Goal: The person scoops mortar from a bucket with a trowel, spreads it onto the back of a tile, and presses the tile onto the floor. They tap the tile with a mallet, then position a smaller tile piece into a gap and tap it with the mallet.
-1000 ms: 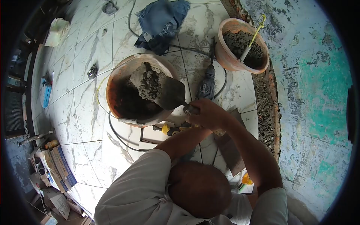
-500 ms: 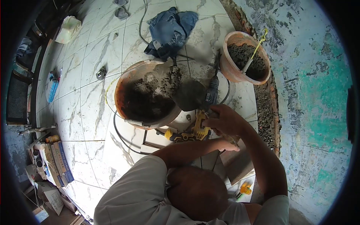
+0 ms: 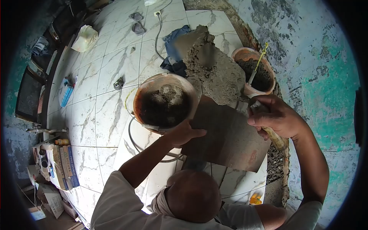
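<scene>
Grey-caked trowel (image 3: pixel 276 139), forward-left-facing (axis diagonal)

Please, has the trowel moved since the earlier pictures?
Yes, to the right in the view, judged against the large bucket: earlier the trowel overlapped its rim, now it is beyond the rim, to the upper right.

- White, grey-veined tiled floor (image 3: pixel 86 128) carries everything listed here
- 1 wide mortar tub (image 3: pixel 139 102)
- 1 smaller tub (image 3: pixel 253 91), near the floor's far right edge
- Crumpled blue cloth (image 3: pixel 173 61), partly hidden
- Small dark object (image 3: pixel 118 83), blue item (image 3: pixel 66 95), pale bag (image 3: pixel 86 39)
</scene>
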A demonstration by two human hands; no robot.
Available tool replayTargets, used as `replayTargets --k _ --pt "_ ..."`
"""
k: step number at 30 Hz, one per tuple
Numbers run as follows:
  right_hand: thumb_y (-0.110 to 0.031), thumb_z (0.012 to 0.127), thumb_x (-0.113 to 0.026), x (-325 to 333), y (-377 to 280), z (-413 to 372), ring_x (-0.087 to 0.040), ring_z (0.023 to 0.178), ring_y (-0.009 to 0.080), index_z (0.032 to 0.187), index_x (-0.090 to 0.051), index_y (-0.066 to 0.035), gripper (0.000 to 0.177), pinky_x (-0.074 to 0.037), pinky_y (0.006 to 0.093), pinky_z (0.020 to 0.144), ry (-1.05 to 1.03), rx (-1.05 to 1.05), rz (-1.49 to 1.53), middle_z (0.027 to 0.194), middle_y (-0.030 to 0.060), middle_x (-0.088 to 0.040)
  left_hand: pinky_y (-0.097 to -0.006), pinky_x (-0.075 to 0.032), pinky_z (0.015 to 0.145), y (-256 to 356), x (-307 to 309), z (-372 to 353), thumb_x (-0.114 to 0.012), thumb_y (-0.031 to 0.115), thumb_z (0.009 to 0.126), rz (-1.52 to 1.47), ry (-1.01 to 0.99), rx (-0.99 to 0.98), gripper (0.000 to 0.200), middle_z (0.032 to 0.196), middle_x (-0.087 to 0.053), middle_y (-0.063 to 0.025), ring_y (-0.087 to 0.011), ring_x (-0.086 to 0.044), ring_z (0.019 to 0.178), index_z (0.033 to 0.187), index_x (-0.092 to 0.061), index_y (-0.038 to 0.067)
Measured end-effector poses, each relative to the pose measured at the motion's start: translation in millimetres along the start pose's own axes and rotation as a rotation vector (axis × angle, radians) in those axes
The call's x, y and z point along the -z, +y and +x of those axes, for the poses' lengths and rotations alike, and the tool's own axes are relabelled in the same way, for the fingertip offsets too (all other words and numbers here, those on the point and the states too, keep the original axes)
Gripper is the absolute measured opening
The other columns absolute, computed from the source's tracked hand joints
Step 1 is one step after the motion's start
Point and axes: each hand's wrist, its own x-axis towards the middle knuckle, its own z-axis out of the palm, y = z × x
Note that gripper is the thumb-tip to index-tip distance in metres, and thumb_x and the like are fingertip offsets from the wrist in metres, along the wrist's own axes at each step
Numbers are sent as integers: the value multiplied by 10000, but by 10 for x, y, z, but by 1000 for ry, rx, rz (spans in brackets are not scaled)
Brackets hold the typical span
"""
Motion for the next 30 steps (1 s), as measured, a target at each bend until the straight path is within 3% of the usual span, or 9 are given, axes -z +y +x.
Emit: replayTargets --k 3,5,9,10,11,13,15,20,30 --pt "-171 830 -740 -56 -228 -44 -521 531 103 943 -563 31 292 -434 267 480 -5 52 -37 657 20 -541 -337 -546 837 73 326 -540 -712 141 857 -252 237 -158 394 1068 -674 -103 -188 -669 925 1197 -587 -14" --pt "-177 850 -718 -118 -211 -9 -517 529 88 918 -564 -1 243 -436 262 480 -14 114 -52 653 10 -535 -354 -537 877 31 514 -837 -691 97 871 -363 360 -353 390 1121 -657 -111 -208 -650 1005 1226 -570 -9" --pt "-179 854 -663 -287 19 299 -529 528 58 871 -558 -18 192 -433 250 486 -42 163 -145 649 -8 -530 -386 -533 902 -376 1020 -1058 -699 119 876 -543 512 -468 430 1162 -639 -121 -233 -641 1033 1255 -542 -14" --pt "-184 839 -638 -359 54 397 -578 529 170 878 -551 2 209 -469 303 534 -44 155 -227 646 53 -568 -403 -548 890 -433 1132 -1063 -700 143 881 -514 566 -487 435 1154 -639 -131 -243 -647 1018 1247 -533 -22" --pt "-184 839 -638 -435 109 519 -578 529 170 878 -551 2 209 -469 303 534 -59 154 -243 646 53 -568 -403 -548 890 -503 1221 -1073 -700 143 881 -529 580 -496 435 1154 -639 -131 -243 -647 1018 1247 -533 -22" --pt "-213 828 -640 -593 275 800 -618 615 342 915 -559 25 266 -500 389 614 32 258 -610 726 150 -627 -426 -536 915 -570 1334 -1078 -706 136 862 -576 632 -497 470 1184 -619 -149 -265 -626 1062 1258 -511 -25" --pt "-237 820 -641 -754 563 1110 -608 738 458 939 -560 34 307 -509 457 698 110 500 -778 846 216 -646 -423 -549 893 -679 1405 -1043 -700 135 865 -643 627 -538 459 1163 -628 -150 -260 -638 1037 1254 -515 -23" --pt "-201 804 -653 -1053 770 1496 -662 740 339 947 -529 -53 240 -536 459 651 255 513 -1245 827 164 -633 -437 -553 897 -846 1446 -1058 -688 121 883 -740 670 -568 455 1192 -606 -142 -257 -632 1050 1267 -478 -5" --pt "-192 810 -673 -1109 920 1592 -638 832 287 1044 -542 -74 293 -530 421 703 317 441 -1301 900 102 -579 -463 -533 926 -991 1182 -1015 -701 170 874 -880 709 -481 498 1212 -586 -141 -278 -608 1089 1285 -478 0"
